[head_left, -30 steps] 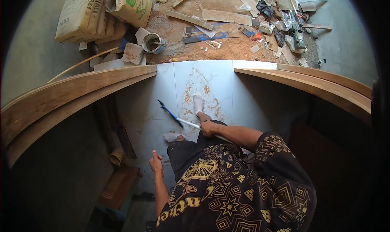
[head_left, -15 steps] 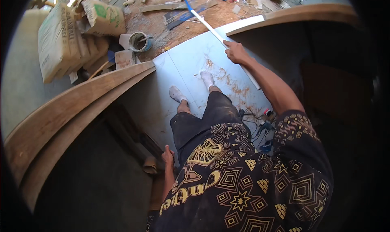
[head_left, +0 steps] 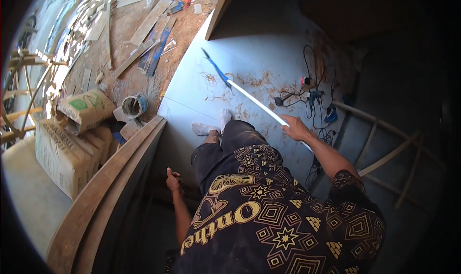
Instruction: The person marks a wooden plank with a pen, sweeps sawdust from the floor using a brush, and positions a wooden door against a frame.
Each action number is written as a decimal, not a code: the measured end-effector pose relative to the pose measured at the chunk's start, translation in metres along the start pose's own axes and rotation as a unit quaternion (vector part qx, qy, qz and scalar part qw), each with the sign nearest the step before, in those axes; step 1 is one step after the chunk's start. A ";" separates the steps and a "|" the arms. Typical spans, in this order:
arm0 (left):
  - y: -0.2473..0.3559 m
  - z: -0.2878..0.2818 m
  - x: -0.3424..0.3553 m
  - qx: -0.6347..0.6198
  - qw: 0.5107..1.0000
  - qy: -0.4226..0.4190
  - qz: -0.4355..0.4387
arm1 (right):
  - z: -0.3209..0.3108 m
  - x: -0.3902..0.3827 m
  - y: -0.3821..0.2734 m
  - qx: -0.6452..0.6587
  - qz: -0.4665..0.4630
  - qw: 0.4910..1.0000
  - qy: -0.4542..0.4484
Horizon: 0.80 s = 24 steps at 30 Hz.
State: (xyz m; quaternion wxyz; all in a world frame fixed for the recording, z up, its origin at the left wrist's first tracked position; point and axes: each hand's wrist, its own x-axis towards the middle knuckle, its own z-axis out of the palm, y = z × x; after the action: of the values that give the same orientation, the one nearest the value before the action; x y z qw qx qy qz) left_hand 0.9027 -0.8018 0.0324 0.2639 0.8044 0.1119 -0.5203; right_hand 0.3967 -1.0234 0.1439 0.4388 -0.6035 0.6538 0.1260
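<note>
My right hand (head_left: 294, 128) is closed around the white handle of a broom (head_left: 257, 102). Its blue head (head_left: 218, 72) with a dark edge is at the far end, over the pale tiled floor. Brown shavings (head_left: 259, 79) lie scattered on the tiles beside and beyond the broom. My left hand (head_left: 174, 180) hangs low at my side, fingers curled and thumb raised, with nothing seen in it. Between the hands my socked feet stand on the tiles.
Curved wooden boards (head_left: 110, 178) edge the left side. Stacked sacks (head_left: 67, 154) and a bucket (head_left: 134, 106) stand beyond them. Tangled cables and a power drill (head_left: 315, 96) lie to the right, near a wooden frame (head_left: 384, 125). Planks and debris cover the earth at far left.
My view and body have turned to the right, bringing the cables and wooden frame into fuller sight. The broom's blue head has moved from over the debris to the tiled floor.
</note>
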 end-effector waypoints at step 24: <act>-0.053 0.061 -0.099 0.300 0.951 0.048 0.050 | -0.019 0.133 0.261 -0.174 0.233 0.957 -0.014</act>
State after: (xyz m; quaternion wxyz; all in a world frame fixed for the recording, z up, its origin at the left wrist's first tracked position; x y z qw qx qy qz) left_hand 0.7880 -0.7812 0.0851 0.0303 0.8751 -0.0774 -0.4767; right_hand 0.1688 -1.0644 -0.0370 0.2946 -0.4993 0.7383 0.3446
